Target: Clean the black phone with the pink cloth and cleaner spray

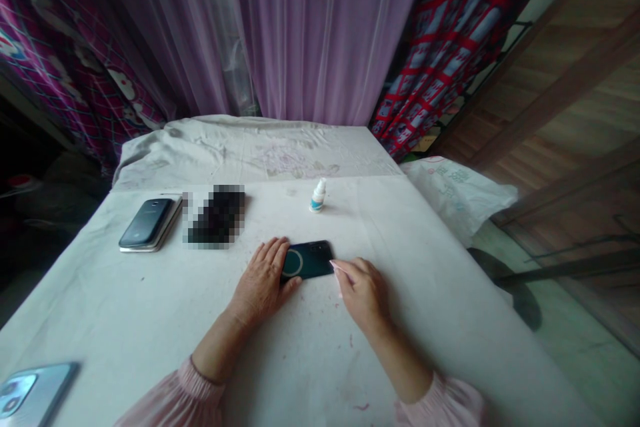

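Note:
A dark smartphone [313, 260] lies back side up on the white tablecloth, with a pale ring on its back and its camera end to the right. Across its left end rests my left hand [265, 273], fingers along the far edge and thumb along the near one, gripping it. At the right end, my right hand [364, 290] is closed in a pinch around a thin pale pink piece [338, 269], whose tip meets the phone's edge. What this piece is, I cannot make out. Beyond the phone stands a small white spray bottle [317, 197] with a blue label.
Left of the hands lie two stacked phones [147, 222] and a pixelated dark object [217, 217]. A light blue phone [37, 390] sits at the near left corner. Pink scraps dot the tablecloth [430, 320]. Right of the table is a white plastic bag [457, 193]; curtains [320, 33] hang behind.

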`<state>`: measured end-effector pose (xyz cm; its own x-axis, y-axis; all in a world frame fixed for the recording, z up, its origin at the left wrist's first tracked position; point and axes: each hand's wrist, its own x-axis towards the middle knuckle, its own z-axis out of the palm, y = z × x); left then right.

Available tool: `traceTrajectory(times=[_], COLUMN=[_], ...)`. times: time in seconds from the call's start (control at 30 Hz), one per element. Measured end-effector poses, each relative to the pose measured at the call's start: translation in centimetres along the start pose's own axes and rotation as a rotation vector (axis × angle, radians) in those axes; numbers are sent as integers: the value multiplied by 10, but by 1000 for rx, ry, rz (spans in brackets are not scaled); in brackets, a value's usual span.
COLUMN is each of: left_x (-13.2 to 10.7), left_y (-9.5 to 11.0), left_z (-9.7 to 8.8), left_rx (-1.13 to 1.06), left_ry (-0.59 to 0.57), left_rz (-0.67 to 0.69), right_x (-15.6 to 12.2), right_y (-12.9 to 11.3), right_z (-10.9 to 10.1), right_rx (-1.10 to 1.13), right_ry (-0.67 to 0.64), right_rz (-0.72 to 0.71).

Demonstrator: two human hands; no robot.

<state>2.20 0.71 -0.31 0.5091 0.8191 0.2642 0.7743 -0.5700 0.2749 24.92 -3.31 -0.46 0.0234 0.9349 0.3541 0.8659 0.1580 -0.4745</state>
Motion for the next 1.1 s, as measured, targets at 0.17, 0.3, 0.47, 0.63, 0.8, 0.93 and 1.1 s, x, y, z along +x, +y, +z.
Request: traceTrajectory(times=[0.17,0.3,0.47,0.63,0.8,0.93,1.1], left_x=[1,0,-1,0,1,2,2], left_y=[-1,-1,0,-1,-1,-2,-3], left_z=[1,4,7,7,7,7,8], left_rx=[-9,-4,28,48,39,36,21], left_ry=[0,20,50,37,25,26,32], left_rz=[-3,-27,-92,-99,-79,-79,-85], right_x=[36,56,57,60,73,78,81], right_y=[-1,-7,-12,-9,-13,-20,-8], right_z=[8,12,7,2,6,13,9], right_rx=[-31,-106,-171,-277,-241,-228,-185], right_ry=[-93,-119,-145,-169,-231,-265,-255], right_rz=[87,91,-3,-148,-346,-453,-514])
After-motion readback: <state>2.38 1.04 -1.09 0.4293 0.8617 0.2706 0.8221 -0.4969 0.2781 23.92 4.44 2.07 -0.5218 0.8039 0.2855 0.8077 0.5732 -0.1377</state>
